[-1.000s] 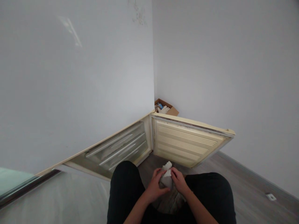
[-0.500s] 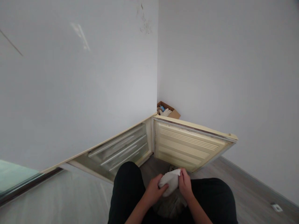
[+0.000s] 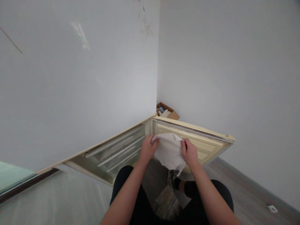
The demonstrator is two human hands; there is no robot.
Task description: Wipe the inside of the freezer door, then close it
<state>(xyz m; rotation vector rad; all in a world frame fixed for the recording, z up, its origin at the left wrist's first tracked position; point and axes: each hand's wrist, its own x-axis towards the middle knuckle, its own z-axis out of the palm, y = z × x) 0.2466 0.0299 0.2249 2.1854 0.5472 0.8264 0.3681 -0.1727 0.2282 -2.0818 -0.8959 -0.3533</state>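
A white cloth [image 3: 169,150] hangs spread out between my two hands, in front of the open door. My left hand [image 3: 148,148] grips its upper left corner. The upper right edge is pinched in my right hand [image 3: 189,152]. Behind the cloth stands a cream, ribbed inner panel of a low door [image 3: 211,144], swung open to the right. To the left is the open compartment [image 3: 117,153] of a white cabinet that looks like a freezer, with pale horizontal bars inside.
A cardboard box [image 3: 174,115] holding a glove and other items sits in the corner behind the door. Between my legs lies a brownish-grey patterned thing [image 3: 168,203]. A small white object [image 3: 272,208] rests on the wood-look floor at right.
The cloth was bunched low between my knees. Now both hands have lifted it forward and pulled it open, a hand on each side. The door and box stay put.
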